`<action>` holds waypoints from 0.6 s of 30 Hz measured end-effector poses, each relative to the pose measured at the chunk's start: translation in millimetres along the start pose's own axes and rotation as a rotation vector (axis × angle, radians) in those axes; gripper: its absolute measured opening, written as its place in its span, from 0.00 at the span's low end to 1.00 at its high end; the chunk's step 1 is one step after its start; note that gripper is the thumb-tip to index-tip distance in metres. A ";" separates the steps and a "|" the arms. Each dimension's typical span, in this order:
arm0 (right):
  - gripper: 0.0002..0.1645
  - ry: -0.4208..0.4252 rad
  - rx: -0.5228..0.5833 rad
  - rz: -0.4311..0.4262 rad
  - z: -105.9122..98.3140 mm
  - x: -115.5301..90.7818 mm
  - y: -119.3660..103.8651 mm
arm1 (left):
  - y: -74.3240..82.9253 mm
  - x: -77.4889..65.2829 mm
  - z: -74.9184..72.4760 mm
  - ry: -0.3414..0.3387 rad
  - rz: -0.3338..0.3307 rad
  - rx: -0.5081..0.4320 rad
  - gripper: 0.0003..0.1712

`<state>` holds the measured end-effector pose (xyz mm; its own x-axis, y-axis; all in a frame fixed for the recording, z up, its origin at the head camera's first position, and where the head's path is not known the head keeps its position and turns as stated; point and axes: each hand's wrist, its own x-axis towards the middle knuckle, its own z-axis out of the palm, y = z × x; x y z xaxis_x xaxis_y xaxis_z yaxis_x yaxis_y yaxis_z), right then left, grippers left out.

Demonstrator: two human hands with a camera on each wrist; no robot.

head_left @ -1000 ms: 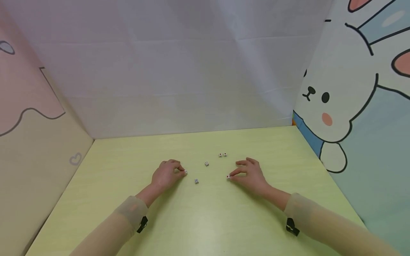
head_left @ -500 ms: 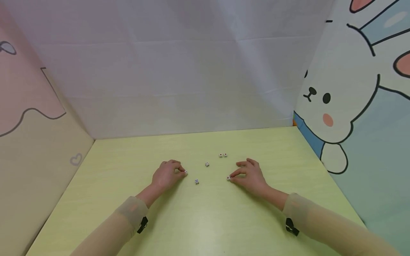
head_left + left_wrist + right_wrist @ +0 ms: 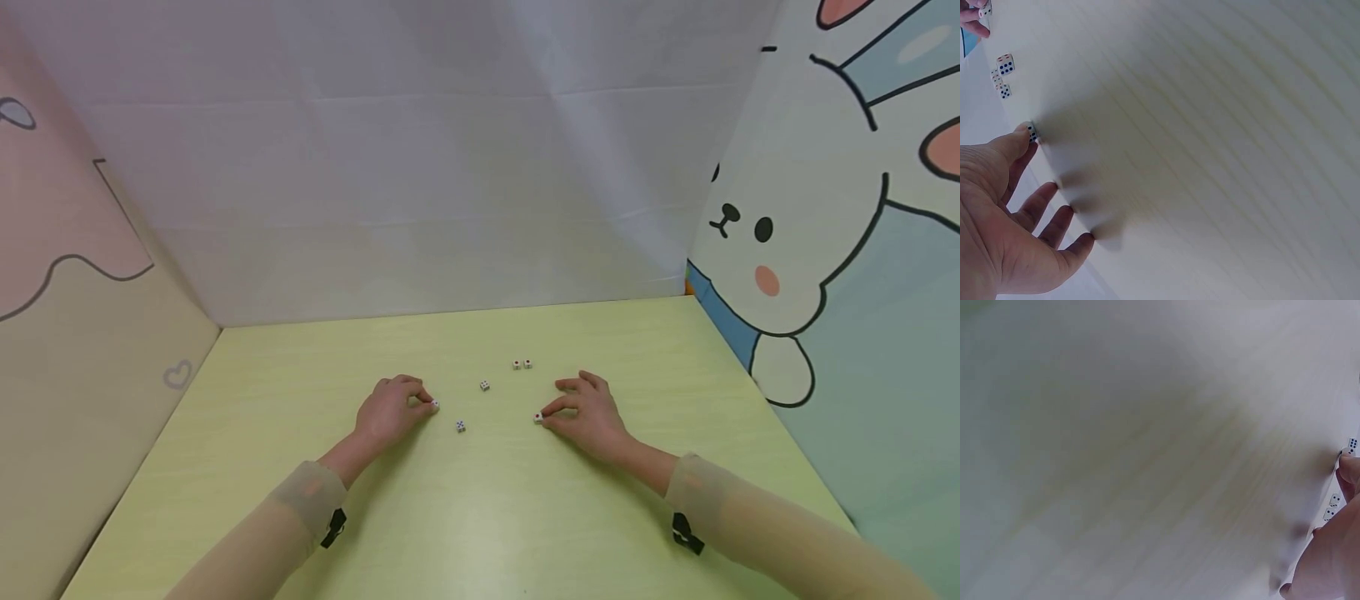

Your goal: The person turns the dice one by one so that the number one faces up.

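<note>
white left die [image 3: 435, 405] sits pinched in the left hand [image 3: 388, 412]; the right hand [image 3: 588, 419] pinches the right die [image 3: 537, 418]. between them on the yellow-green surface [image 3: 465, 533] lie a nearer die [image 3: 461, 426] and a middle die [image 3: 484, 385], a dice pair [image 3: 516, 364] closer to its far edge. the right die has shifted slightly toward its right edge.

Smooth plastic-looking dice [image 3: 461, 427]; wood-grained, faintly glossy tabletop [image 3: 465, 525]; creased cloth-like backdrop [image 3: 435, 183].

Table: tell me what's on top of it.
On the table lie a back left die, back right die, middle die and front die. The left hand pinches a fifth die, the right hand a sixth die. The head view cannot show tabletop beneath the hands.
</note>
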<state>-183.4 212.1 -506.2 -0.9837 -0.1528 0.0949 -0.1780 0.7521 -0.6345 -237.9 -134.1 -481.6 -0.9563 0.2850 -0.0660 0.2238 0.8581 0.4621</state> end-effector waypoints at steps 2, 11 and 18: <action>0.04 0.001 0.001 0.001 0.1 -0.2 -0.3 | -0.2 -0.1 -0.2 0.002 0.006 0.001 0.06; 0.04 0.004 0.001 0.015 0.9 -0.6 -0.4 | -1.6 0.8 1.0 0.004 0.010 -0.002 0.06; 0.04 0.012 -0.014 0.007 1.3 -0.6 -0.9 | -2.1 1.3 1.0 -0.002 0.004 -0.009 0.06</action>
<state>-182.6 210.7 -506.7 -0.9851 -0.1399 0.1001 -0.1716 0.7620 -0.6244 -239.5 -135.1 -483.6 -0.9549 0.2894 -0.0660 0.2260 0.8531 0.4702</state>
